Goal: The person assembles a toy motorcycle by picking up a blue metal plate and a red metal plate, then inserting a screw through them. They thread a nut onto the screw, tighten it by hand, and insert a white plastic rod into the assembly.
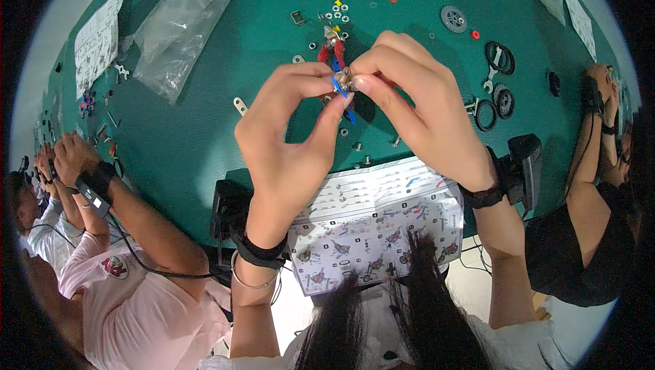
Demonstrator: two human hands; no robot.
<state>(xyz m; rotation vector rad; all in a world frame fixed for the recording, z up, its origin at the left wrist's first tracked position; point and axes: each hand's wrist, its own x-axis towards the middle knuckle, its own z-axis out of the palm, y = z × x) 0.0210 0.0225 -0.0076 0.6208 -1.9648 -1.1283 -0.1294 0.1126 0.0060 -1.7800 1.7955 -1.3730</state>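
Note:
Between the fingertips of both hands is a small blue part (351, 116) with metal hardware on it. My left hand (283, 107) is closed in a pinch on the blue part. From the other side, the thumb and forefinger of my right hand (416, 100) pinch a small metal piece (346, 79) at the blue part; the fingers hide its exact shape. Just beyond the fingertips lie red-handled pliers (332, 44). Several nuts (336, 13) and yellow bits are scattered past them, and a few screws (359, 145) lie nearer me.
A printed instruction sheet (375, 226) lies at the near table edge. Wheels (503, 102), a rim (454, 19), black rings (486, 115) and a wrench (492, 73) are at right. A clear plastic bag (184, 39) lies at left. Co-workers' hands (74, 158) work on both sides.

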